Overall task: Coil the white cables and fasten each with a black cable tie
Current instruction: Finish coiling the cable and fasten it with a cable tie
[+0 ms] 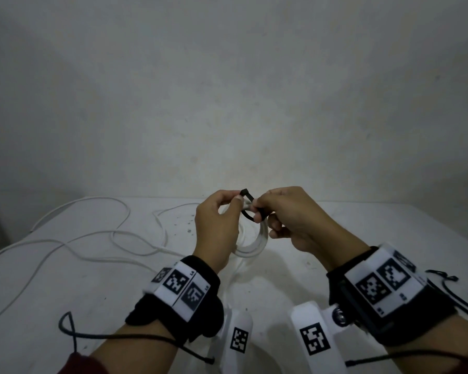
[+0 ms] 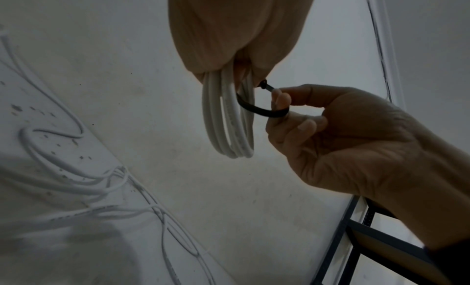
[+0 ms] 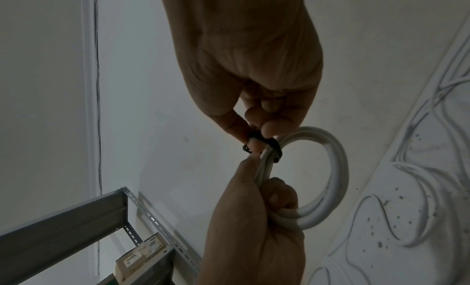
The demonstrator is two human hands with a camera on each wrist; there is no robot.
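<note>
Two hands raised over counter [image 1: 295, 271]; left hand [image 1: 218, 228] grips one coiled white cable [image 3: 328, 180]; right hand [image 1: 295, 220] pinches one black tie [image 2: 259, 109] looped round it; loose cable [image 1: 97, 238] on counter, strands uncountable.

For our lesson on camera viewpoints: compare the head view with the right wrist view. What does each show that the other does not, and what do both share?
Only the head view shows spare black cable ties lying on the table and both wristbands. Only the right wrist view shows a metal shelf holding boxes. Both show the left hand gripping the coiled white cable, the right hand pinching the black cable tie looped round it, and loose white cable on the table.
</note>
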